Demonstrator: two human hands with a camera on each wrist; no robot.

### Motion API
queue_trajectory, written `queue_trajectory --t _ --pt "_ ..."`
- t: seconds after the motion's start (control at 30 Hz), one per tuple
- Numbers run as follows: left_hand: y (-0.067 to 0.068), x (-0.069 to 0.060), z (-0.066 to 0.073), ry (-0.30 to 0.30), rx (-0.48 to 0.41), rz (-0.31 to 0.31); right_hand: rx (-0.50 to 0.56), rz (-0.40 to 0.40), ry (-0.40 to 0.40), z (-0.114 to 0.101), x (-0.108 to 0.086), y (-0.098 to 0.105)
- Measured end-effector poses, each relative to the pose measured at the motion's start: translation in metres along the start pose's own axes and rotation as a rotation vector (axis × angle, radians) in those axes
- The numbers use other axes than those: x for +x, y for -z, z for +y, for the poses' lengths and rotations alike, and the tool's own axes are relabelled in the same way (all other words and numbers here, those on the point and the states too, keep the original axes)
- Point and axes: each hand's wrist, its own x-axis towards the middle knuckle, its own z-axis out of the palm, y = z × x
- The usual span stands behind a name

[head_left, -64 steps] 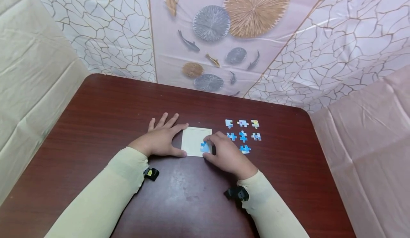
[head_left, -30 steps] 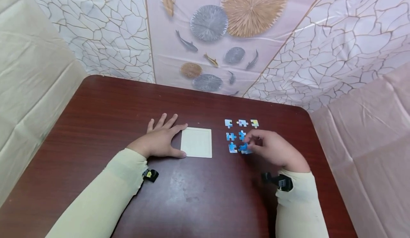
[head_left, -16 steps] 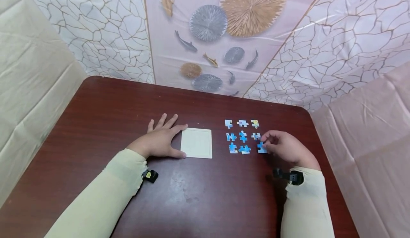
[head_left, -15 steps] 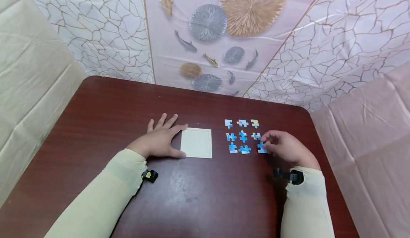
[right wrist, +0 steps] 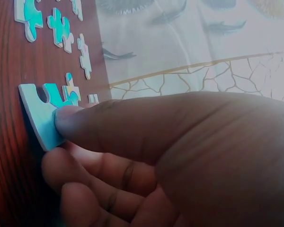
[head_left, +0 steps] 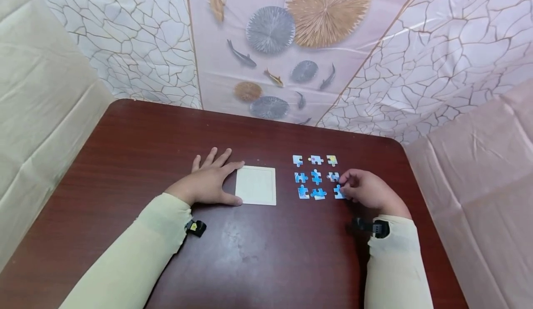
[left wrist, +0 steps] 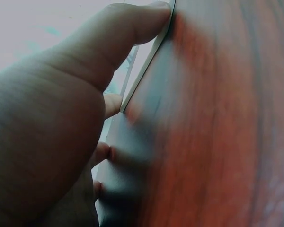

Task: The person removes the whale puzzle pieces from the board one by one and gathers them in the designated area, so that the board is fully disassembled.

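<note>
My left hand lies on the table with spread fingers. Its thumb and index finger touch the left corners of a square cream puzzle tray, whose thin edge shows beside the thumb in the left wrist view. At the right, my right hand pinches a blue puzzle piece by its right edge. The right wrist view has the thumb on top of this piece, which looks slightly tilted; the fingertips below are partly hidden. Further puzzle pieces lie in loose rows to its left and behind it.
The dark red-brown table carries the tray and the pieces. Patterned cloth hangs behind its far edge, with plain cloth walls on both sides. A small black camera sits on the left wrist.
My right hand has carried the blue puzzle piece from the tray's lower right area to the right end of the nearest row, lately shifting slightly left. The left hand has stayed in place.
</note>
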Motion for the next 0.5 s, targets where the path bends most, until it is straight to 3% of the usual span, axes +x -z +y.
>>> queue_trajectory --t 0.5 --pt "0.0 -0.002 -0.005 0.018 0.006 -0.003 -0.014 0.013 0.004 -0.005 0.006 -0.011"
